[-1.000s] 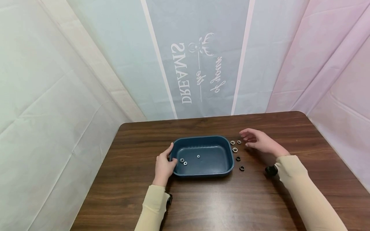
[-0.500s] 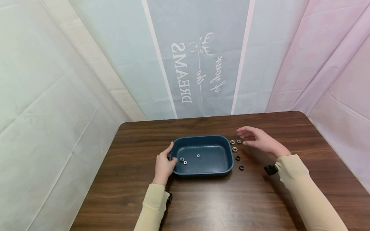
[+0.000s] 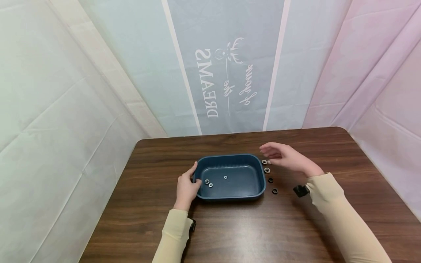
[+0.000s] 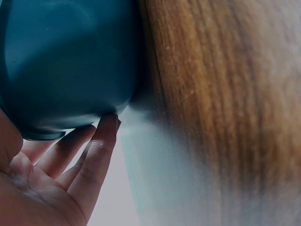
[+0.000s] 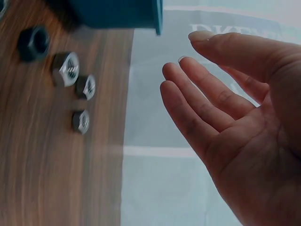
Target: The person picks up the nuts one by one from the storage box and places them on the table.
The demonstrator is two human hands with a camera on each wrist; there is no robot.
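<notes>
My left hand point(image 3: 186, 190) grips the left end of a dark blue plastic tray point(image 3: 240, 186), thumb over the rim and fingers against the outer wall. Inside the tray lie a larger nut point(image 3: 207, 181) and two small silver ring-like pieces point(image 3: 225, 177). My right hand point(image 3: 285, 157) hovers beyond the tray's right end, holding nothing, its fingers extended and thumb apart. Below it on the table are silver hex nuts point(image 3: 267, 170); the right wrist view shows a large one point(image 5: 66, 69) and two smaller ones point(image 5: 81, 121). The right hand covers one nut in the head view.
Two black nuts point(image 3: 275, 191) lie nearer the front, close to the tray's right side. Everything stands on a dark wood-grain table point(image 3: 230, 233). Behind its far edge hangs a pale cloth backdrop point(image 3: 230, 91) with mirrored lettering, and light cloth also flanks both sides.
My right hand has moved left toward the tray, passing over the silver nuts and covering the rightmost one. The left hand and the tray hold their place.
</notes>
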